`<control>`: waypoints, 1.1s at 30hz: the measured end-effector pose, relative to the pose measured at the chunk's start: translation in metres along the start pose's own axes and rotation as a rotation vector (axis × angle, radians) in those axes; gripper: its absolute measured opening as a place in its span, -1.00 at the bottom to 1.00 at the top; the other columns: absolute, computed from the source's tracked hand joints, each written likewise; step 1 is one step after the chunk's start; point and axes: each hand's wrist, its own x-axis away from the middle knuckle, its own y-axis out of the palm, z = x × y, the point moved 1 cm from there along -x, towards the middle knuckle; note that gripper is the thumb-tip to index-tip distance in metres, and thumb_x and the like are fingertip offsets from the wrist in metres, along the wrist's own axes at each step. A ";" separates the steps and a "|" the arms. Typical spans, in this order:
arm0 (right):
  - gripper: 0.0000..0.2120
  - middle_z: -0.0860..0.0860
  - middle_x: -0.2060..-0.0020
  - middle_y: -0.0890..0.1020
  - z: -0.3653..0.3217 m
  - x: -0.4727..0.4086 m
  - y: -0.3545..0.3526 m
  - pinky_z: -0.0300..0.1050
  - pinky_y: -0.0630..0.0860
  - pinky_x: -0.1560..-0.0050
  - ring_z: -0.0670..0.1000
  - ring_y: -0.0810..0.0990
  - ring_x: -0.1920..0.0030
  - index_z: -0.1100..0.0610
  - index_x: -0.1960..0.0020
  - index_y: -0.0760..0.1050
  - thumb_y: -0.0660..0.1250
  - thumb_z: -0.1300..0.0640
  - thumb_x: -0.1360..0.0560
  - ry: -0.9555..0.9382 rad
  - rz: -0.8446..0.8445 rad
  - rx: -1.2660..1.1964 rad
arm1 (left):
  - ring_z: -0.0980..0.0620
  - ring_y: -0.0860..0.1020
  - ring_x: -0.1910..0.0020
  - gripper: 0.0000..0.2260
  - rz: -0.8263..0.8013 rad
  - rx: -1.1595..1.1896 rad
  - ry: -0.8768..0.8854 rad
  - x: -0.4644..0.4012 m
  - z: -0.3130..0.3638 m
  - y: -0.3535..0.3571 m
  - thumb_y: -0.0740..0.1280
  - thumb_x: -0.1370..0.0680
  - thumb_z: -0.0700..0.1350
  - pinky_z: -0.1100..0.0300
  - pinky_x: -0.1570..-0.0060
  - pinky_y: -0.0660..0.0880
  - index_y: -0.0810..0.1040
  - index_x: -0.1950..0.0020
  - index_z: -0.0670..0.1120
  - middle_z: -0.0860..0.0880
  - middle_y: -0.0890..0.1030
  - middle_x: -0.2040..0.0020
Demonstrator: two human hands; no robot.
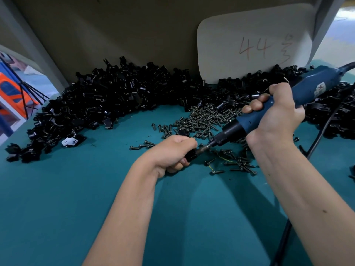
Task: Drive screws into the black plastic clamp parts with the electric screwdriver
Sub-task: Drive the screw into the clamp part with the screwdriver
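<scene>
We note the worktop [76,198] carrying a long heap of clamp parts [107,96] along its far edge, from far left round to far right, against an upright backboard [115,35]. A card [249,45] leans on that backboard at right, its foot behind the heap. Before the heap, right of centre, lies a pile of screws [203,120], with strays scattered nearer us. Our left hand [172,152] sits just before the screws, closed on one clamp part [191,156]. Our right hand [276,116] is to its right, its grip on the electric screwdriver [269,112], whose tip meets that part. The cable [324,129] trails at right.
</scene>
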 end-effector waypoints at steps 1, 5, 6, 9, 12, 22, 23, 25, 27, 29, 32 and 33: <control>-0.80 0.00 0.43 0.40 0.000 -0.001 -0.001 -0.15 0.36 0.42 -0.02 0.35 0.48 0.15 0.02 0.26 0.28 0.32 -0.53 0.023 -0.018 -0.006 | 0.12 0.20 0.57 -0.74 -0.004 -0.001 -0.003 0.001 0.000 0.000 0.21 -0.62 -0.02 0.37 0.56 0.08 0.38 0.28 0.04 0.03 0.37 0.47; -0.80 -0.01 0.36 0.39 -0.009 -0.002 0.002 -0.15 0.38 0.39 -0.04 0.33 0.44 0.15 0.02 0.26 0.32 0.20 -0.55 0.094 -0.209 -0.062 | 0.10 0.17 0.52 -0.79 -0.060 0.003 -0.002 0.003 0.003 0.002 0.18 -0.61 -0.03 0.35 0.53 0.03 0.38 0.24 0.05 0.03 0.35 0.45; -0.81 -0.01 0.36 0.39 -0.012 -0.001 0.004 -0.15 0.38 0.38 -0.05 0.34 0.45 0.13 0.10 0.30 0.33 0.17 -0.53 0.086 -0.265 -0.071 | 0.10 0.16 0.52 -0.78 -0.082 0.012 0.003 0.004 0.003 0.002 0.17 -0.61 -0.03 0.35 0.54 0.03 0.37 0.25 0.05 0.02 0.34 0.45; -0.79 0.00 0.37 0.40 -0.017 0.006 0.011 -0.15 0.38 0.38 -0.04 0.35 0.46 0.09 0.18 0.32 0.34 0.14 -0.52 0.042 -0.318 -0.071 | 0.11 0.15 0.54 -0.77 -0.119 0.044 0.024 0.006 0.004 0.002 0.16 -0.63 -0.04 0.35 0.55 0.03 0.35 0.25 0.04 0.02 0.32 0.44; -0.78 -0.02 0.37 0.39 -0.020 0.007 0.011 -0.17 0.38 0.38 -0.06 0.35 0.45 0.08 0.16 0.31 0.32 0.14 -0.59 0.059 -0.274 -0.085 | 0.11 0.14 0.54 -0.79 -0.119 0.109 0.023 0.006 0.002 -0.004 0.15 -0.63 -0.03 0.35 0.57 0.04 0.34 0.21 0.01 0.01 0.31 0.43; -0.65 0.02 0.40 0.47 -0.017 -0.014 -0.006 -0.16 0.45 0.38 -0.02 0.41 0.49 0.15 -0.14 0.30 0.45 0.18 -0.53 0.033 0.196 -0.136 | 0.08 0.25 0.51 -0.78 -0.010 0.117 0.264 0.001 -0.005 0.002 0.28 -0.69 0.02 0.30 0.56 0.15 0.43 0.14 0.02 0.01 0.39 0.40; -0.66 0.02 0.40 0.47 -0.016 -0.014 -0.007 -0.15 0.45 0.37 -0.01 0.41 0.48 0.16 -0.13 0.31 0.45 0.19 -0.52 0.025 0.215 -0.132 | 0.07 0.28 0.51 -0.78 -0.010 0.090 0.287 0.001 -0.005 0.003 0.29 -0.69 0.03 0.30 0.56 0.18 0.43 0.13 0.02 0.00 0.40 0.39; -0.67 0.03 0.39 0.48 -0.014 -0.014 -0.007 -0.13 0.46 0.37 -0.01 0.42 0.48 0.16 -0.12 0.33 0.46 0.20 -0.51 0.020 0.220 -0.135 | 0.06 0.33 0.51 -0.78 -0.016 0.050 0.312 0.001 -0.005 0.002 0.31 -0.69 0.04 0.30 0.57 0.22 0.44 0.13 0.03 -0.01 0.42 0.38; -0.66 0.03 0.39 0.49 -0.015 -0.014 -0.007 -0.12 0.46 0.36 0.00 0.43 0.47 0.16 -0.13 0.34 0.47 0.19 -0.50 0.018 0.209 -0.140 | 0.06 0.37 0.51 -0.78 -0.038 0.054 0.321 0.001 -0.006 0.000 0.34 -0.67 0.07 0.30 0.58 0.25 0.45 0.12 0.03 -0.02 0.44 0.38; -0.65 0.02 0.40 0.49 -0.016 -0.014 -0.006 -0.11 0.46 0.35 0.00 0.43 0.47 0.16 -0.13 0.33 0.47 0.19 -0.49 0.008 0.195 -0.148 | 0.05 0.39 0.51 -0.77 -0.060 0.061 0.336 0.001 -0.006 0.000 0.38 -0.64 0.09 0.29 0.59 0.28 0.45 0.11 0.02 -0.03 0.45 0.38; -0.63 0.01 0.41 0.50 -0.016 -0.013 -0.005 -0.11 0.47 0.33 -0.01 0.44 0.46 0.14 -0.13 0.32 0.47 0.18 -0.49 -0.004 0.184 -0.141 | 0.03 0.42 0.52 -0.72 -0.079 0.041 0.350 0.000 -0.005 0.003 0.43 -0.55 0.16 0.28 0.62 0.30 0.46 0.08 -0.01 -0.03 0.47 0.39; -0.63 0.01 0.41 0.50 -0.016 -0.013 -0.005 -0.10 0.47 0.33 -0.01 0.44 0.46 0.14 -0.13 0.31 0.47 0.18 -0.49 -0.006 0.180 -0.137 | 0.03 0.43 0.52 -0.71 -0.084 0.039 0.349 0.000 -0.005 0.003 0.44 -0.52 0.18 0.28 0.63 0.28 0.47 0.08 0.00 -0.03 0.47 0.39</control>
